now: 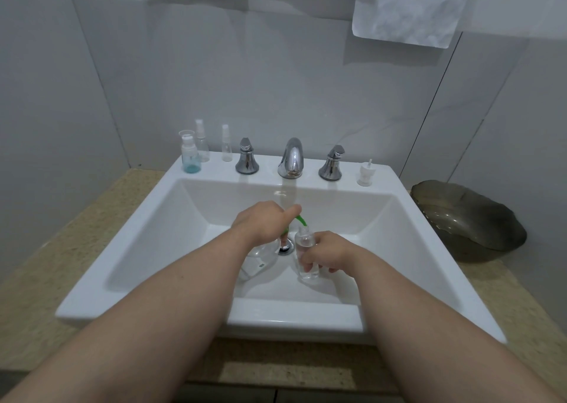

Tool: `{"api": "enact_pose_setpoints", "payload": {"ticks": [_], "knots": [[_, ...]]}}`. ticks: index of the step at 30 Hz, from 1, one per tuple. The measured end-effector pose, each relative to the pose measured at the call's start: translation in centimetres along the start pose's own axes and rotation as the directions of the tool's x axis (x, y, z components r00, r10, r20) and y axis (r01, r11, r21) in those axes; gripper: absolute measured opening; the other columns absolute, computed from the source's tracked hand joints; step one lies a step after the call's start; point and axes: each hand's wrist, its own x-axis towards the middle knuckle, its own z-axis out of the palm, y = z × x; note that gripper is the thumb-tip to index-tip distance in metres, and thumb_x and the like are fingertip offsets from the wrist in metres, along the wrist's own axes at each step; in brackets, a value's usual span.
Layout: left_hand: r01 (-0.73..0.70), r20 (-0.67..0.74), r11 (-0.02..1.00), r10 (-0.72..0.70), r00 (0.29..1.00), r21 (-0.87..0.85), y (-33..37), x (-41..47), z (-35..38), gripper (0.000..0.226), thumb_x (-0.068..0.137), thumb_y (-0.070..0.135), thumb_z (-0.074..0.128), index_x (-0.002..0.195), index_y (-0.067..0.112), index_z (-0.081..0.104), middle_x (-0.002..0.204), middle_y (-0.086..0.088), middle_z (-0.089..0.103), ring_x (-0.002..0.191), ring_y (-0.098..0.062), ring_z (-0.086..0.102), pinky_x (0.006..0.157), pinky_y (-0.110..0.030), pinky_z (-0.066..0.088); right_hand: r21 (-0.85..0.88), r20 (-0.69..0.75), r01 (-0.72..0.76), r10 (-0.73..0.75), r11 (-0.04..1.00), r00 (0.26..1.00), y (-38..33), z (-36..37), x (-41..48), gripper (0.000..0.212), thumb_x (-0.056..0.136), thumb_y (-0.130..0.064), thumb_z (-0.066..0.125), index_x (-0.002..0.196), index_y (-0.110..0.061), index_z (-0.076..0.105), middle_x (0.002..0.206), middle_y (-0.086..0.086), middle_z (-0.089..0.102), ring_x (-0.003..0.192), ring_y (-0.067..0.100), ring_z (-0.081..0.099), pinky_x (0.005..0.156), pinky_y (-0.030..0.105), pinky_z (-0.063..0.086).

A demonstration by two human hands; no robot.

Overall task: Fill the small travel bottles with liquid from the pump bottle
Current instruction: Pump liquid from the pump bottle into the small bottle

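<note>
Over the sink (395, 215), left fingers (291, 211) curl on the pump bottle (260, 258); its green spout (302, 219) sits right above the upright small bottle (304, 243) clamped in right fingers (312, 261).

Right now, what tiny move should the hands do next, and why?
Probably a gentle press down with the left hand, which sits on top of the pump bottle. Its green spout is lined up at the open neck of the small bottle, and the right hand holds that bottle over the sink, so drips should land in the basin.
</note>
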Motion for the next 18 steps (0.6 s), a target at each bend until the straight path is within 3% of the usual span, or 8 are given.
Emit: {"api": "enact_pose_setpoints", "payload": {"ticks": [6, 13, 18], "knots": [[-0.007, 0.001, 1.000, 0.007, 1.000, 0.016, -0.02, 0.02, -0.04, 0.068, 0.097, 0.059, 0.033, 0.059, 0.018, 0.072, 0.081, 0.004, 0.073, 0.079, -0.022, 0.063, 0.071, -0.035, 0.046, -0.009, -0.024, 0.006, -0.006, 1.000, 1.000, 0.06, -0.03, 0.03, 0.018, 0.065, -0.013, 0.068, 0.076, -0.027, 0.066, 0.080, -0.001, 0.057, 0.075, 0.020, 0.047, 0.060, 0.028, 0.036], [0.001, -0.005, 0.999, -0.001, 1.000, 0.043, 0.13, 0.13, -0.21, 0.059, 0.098, 0.050, 0.036, 0.061, 0.019, 0.070, 0.074, 0.002, 0.066, 0.073, -0.021, 0.059, 0.065, -0.034, 0.041, -0.003, -0.019, 0.007, -0.007, 1.000, 1.000, 0.01, -0.01, 0.00, 0.018, 0.058, -0.016, 0.068, 0.071, -0.027, 0.064, 0.079, -0.001, 0.059, 0.073, 0.021, 0.048, 0.060, 0.028, 0.036], [0.014, -0.011, 1.000, -0.014, 1.000, 0.015, -0.12, 0.15, 0.00, 0.065, 0.097, 0.057, 0.035, 0.059, 0.018, 0.071, 0.078, 0.002, 0.068, 0.076, -0.022, 0.062, 0.067, -0.034, 0.042, 0.002, -0.015, 0.005, -0.005, 1.000, 1.000, -0.02, 0.01, 0.08, 0.018, 0.058, -0.015, 0.069, 0.070, -0.027, 0.064, 0.079, -0.001, 0.057, 0.073, 0.021, 0.047, 0.058, 0.027, 0.036]]}}
